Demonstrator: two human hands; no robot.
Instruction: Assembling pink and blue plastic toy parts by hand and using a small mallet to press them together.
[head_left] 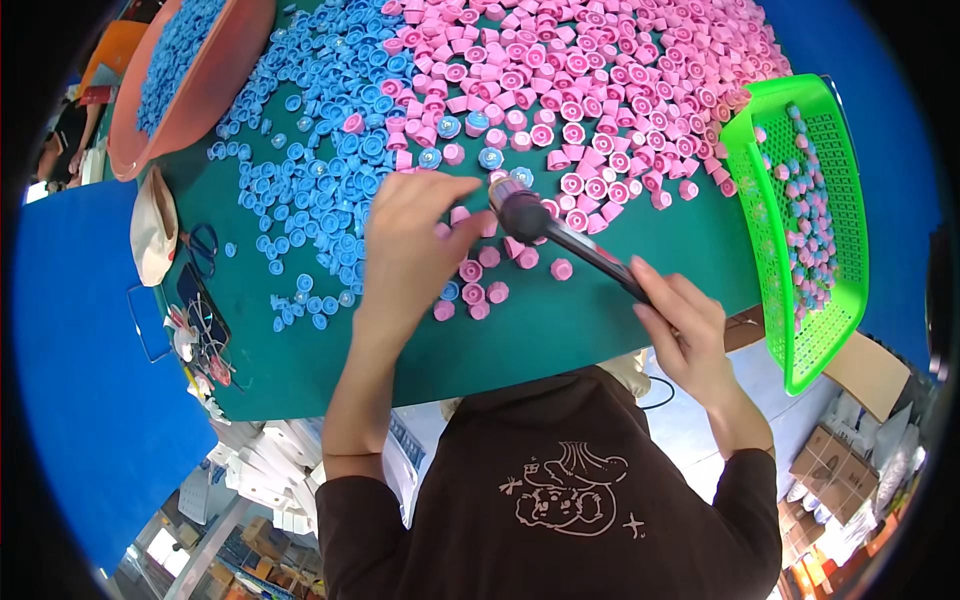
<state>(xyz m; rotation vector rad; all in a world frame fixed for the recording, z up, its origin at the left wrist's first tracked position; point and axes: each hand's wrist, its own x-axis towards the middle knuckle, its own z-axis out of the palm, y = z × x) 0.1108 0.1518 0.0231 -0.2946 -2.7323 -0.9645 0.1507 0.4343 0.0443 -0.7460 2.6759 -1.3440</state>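
Over the green table (290, 368), your right hand (690, 328) pinches the mallet (575, 246) near its handle end, likely for leverage, its head beside your left hand (413, 240), thumb and forefinger parted, blue caps (325, 200) and pink cups (600, 188) heaped apart, presumably for easy picking.

I wear a dark brown shirt (455, 470) with loose short sleeves; the left sleeve (358, 535) and right sleeve (748, 505) end near my elbows. Across the front runs a pale line drawing (565, 507): a rounded cartoon face with ruffled lines, and a small four-pointed star (634, 525) beside it. My left hand (412, 235) and right hand (692, 335) are bare.
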